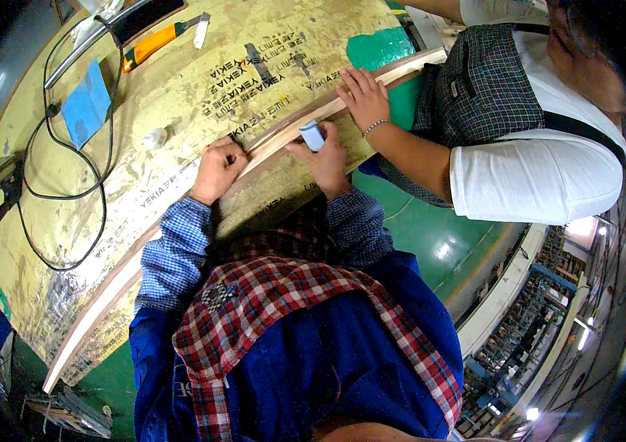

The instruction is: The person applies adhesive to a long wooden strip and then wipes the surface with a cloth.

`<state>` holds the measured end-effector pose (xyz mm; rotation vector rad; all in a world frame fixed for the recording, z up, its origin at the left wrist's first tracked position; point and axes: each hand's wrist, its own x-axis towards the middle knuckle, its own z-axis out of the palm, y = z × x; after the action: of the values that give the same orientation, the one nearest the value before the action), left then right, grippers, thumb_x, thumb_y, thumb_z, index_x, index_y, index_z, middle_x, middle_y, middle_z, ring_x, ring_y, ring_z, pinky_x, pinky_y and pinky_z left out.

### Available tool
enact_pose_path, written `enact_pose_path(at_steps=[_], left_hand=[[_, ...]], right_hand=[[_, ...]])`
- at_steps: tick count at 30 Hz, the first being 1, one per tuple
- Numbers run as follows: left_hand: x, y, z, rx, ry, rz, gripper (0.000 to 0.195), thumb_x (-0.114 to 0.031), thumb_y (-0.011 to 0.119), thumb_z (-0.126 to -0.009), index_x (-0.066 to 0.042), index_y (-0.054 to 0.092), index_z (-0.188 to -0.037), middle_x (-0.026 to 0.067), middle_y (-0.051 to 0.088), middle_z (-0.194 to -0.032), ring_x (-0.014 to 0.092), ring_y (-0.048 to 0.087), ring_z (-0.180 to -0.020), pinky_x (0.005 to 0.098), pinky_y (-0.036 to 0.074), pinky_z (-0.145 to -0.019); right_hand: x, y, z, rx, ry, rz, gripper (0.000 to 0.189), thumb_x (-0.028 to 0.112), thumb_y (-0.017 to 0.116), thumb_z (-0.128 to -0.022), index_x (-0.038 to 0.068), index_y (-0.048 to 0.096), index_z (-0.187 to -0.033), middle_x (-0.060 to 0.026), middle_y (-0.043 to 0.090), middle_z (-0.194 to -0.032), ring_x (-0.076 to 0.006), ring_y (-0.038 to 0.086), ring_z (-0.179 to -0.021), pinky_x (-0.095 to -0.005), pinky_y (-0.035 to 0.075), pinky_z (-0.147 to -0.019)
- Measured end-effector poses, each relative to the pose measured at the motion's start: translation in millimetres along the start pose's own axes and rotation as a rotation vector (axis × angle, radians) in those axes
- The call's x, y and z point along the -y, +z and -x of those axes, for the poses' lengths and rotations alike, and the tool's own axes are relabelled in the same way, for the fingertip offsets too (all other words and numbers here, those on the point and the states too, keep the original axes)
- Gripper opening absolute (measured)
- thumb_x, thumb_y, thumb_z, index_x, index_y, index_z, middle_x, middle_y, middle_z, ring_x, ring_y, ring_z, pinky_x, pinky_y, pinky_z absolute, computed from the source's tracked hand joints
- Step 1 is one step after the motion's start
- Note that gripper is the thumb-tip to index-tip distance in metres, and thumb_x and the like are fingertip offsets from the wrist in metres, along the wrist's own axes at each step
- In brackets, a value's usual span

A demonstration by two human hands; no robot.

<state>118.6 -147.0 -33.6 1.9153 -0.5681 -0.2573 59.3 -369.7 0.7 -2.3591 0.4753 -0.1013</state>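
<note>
A long wooden strip point(282, 139) runs diagonally over the worktable point(180, 99), passing beneath my left forearm to the lower left. My left hand point(218, 170) has its fingers curled on the strip's edge. Just right of it, a small folded pale-blue sheet point(312, 136), perhaps sandpaper, is held between the thumb and fingers of my right hand point(325, 160), beside the strip's near side. A co-worker's hand point(365, 102), wearing a bead bracelet, presses on the strip farther right.
The co-worker point(490, 83) stands close on the right. An orange utility knife point(153, 45), a blue sheet point(87, 105), a looped black cable point(104, 182), a metal tube point(97, 41) and a small white object point(155, 138) lie on the table. A black-handled tool point(3, 190) sits at its left edge.
</note>
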Motion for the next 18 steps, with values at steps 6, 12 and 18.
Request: enact_pose_path(at_steps=[6,12,18], left_hand=[[3,1,-2,-0.003,-0.031,-0.014,0.011,-0.006,0.063,-0.071,0.001,0.057,-0.065,0.0116,0.052,-0.065,0.024,0.053,-0.058,0.0343,0.043,-0.055],[-1,-1,-1,-0.013,-0.062,0.022,0.009,-0.007,0.062,-0.074,0.001,0.059,-0.07,0.01,0.052,-0.066,0.021,0.052,-0.058,0.0324,0.042,-0.054],[-18,-17,-1,0.162,-0.012,0.172,0.008,-0.008,0.06,-0.077,0.0,0.062,-0.077,0.0088,0.054,-0.07,0.02,0.052,-0.067,0.0315,0.042,-0.064]], right_hand=[[-6,-1,-5,0.041,0.05,-0.038,0.043,0.029,0.056,-0.087,-0.002,0.044,-0.114,-0.0215,0.058,-0.101,-0.0364,0.057,-0.092,-0.0414,0.045,-0.08],[0,1,-4,0.007,0.148,-0.052,0.044,0.028,0.057,-0.087,0.001,0.041,-0.117,-0.02,0.06,-0.095,-0.0319,0.061,-0.082,-0.0387,0.048,-0.073],[23,-7,-6,0.16,-0.058,-0.385,0.043,0.029,0.069,-0.078,0.002,0.052,-0.107,-0.0142,0.063,-0.086,-0.0217,0.062,-0.075,-0.034,0.049,-0.067]])
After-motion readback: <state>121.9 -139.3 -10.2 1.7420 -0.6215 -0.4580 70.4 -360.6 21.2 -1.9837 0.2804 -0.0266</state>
